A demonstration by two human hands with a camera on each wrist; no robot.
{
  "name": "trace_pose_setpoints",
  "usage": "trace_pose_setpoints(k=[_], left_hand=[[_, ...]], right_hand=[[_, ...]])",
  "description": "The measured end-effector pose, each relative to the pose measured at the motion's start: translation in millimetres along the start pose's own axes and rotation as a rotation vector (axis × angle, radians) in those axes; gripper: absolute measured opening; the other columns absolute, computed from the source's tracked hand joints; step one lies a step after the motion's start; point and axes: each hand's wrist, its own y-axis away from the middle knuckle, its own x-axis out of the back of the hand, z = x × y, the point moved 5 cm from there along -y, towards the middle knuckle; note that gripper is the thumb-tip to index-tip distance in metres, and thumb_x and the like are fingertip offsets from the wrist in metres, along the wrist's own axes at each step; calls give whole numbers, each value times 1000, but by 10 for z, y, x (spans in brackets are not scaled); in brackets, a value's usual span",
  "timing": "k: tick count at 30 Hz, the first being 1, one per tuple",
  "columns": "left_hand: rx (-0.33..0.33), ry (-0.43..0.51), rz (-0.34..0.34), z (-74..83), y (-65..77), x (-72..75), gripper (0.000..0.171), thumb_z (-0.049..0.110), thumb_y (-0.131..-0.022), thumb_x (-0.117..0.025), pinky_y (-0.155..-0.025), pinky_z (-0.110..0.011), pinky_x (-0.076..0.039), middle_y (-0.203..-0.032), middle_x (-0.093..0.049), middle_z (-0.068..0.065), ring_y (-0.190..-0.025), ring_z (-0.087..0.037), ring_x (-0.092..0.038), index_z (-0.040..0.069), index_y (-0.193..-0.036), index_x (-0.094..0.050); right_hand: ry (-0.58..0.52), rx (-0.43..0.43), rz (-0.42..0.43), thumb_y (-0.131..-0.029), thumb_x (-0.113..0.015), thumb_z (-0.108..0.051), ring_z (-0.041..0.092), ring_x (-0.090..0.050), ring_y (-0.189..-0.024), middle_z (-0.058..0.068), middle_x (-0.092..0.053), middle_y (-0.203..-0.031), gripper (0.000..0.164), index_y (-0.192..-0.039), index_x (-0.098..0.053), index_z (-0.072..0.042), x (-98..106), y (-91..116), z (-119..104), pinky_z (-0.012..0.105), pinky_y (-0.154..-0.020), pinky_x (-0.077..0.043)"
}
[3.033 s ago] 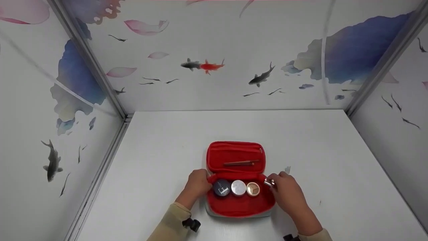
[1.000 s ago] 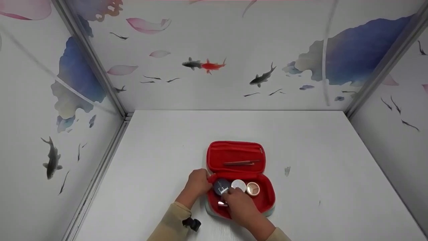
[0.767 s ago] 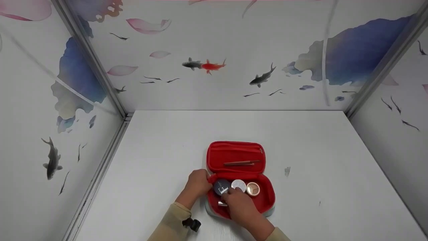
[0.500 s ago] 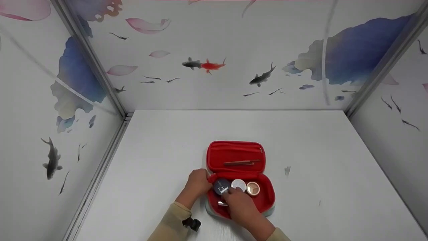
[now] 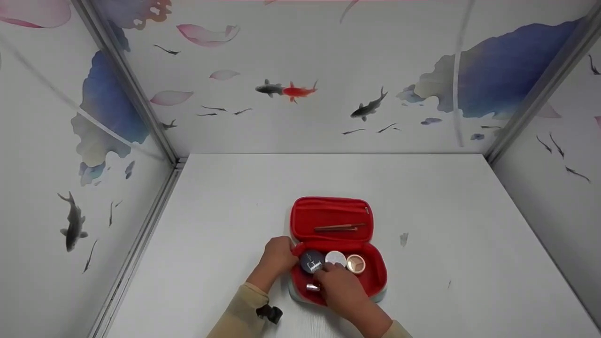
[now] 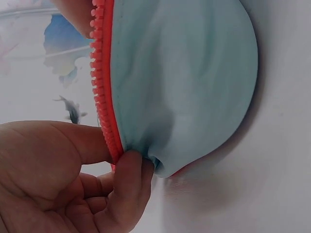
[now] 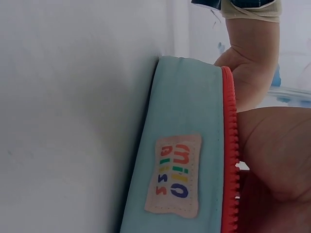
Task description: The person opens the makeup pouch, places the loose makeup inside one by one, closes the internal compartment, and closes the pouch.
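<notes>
Since three seconds ago the right hand has moved from the case's right edge to the front-left of its interior, and the short, shiny silver cylinder has moved with it, while the left hand has stayed put. The cylinder is now inside the pale blue fabric case with a red lining, its visible end jutting leftward from under the right hand, its axis running roughly left to right. Its other end is covered and the right fingertips are hidden, so I cannot tell whether they pinch it. The right hand is the nearer, directly over it; the left pinches the case's left rim between thumb and fingers, up and left of the cylinder. Just beyond the cylinder sits the dark, round, flat-topped container, with the white round container to its right.
</notes>
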Motion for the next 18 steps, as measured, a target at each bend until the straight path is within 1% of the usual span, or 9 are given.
trace_pose_setpoints(k=[6, 10, 13, 17, 18], left_hand=[[-48, 23, 35, 13, 17, 15, 20, 12, -93, -75, -56, -29, -43, -73, -57, -3, -68, -18, -54, 8, -79, -60], [-49, 37, 39, 7, 20, 16, 20, 14, -93, -75, -57, -29, -43, -74, -58, -2, -69, -17, -55, 9, -79, -61], [-41, 29, 39, 0, 19, 25, 16, 10, -91, -75, -57, -29, -45, -75, -60, -2, -70, -17, -56, 9, -81, -62], [-46, 8, 44, 17, 20, 66, 12, 9, -89, -74, -58, -29, -45, -78, -61, -4, -72, -18, -57, 8, -85, -63], [-46, 10, 47, 24, 20, 80, 11, 10, -90, -74, -58, -29, -45, -79, -61, -5, -72, -18, -57, 8, -87, -63]], right_hand=[[-27, 27, 33, -87, -85, -16, 20, -68, -96, 3, -74, -106, 34, -120, -76, -17, 67, 69, 14, 41, -90, -62], [-70, 20, 23, -86, -86, -16, 17, -66, -95, 0, -73, -103, 35, -119, -77, -18, 117, 102, 59, 40, -87, -63], [-92, -13, 33, -84, -88, -18, 16, -64, -92, 0, -72, -101, 37, -119, -78, -18, 185, 116, 131, 40, -84, -63], [-120, -89, 77, -81, -91, -21, 15, -64, -91, 0, -71, -100, 38, -116, -78, -17, 304, 122, 282, 41, -84, -63], [-131, -106, 90, -82, -91, -21, 15, -64, -91, 0, -71, -100, 36, -115, -78, -16, 338, 119, 325, 41, -84, -63]])
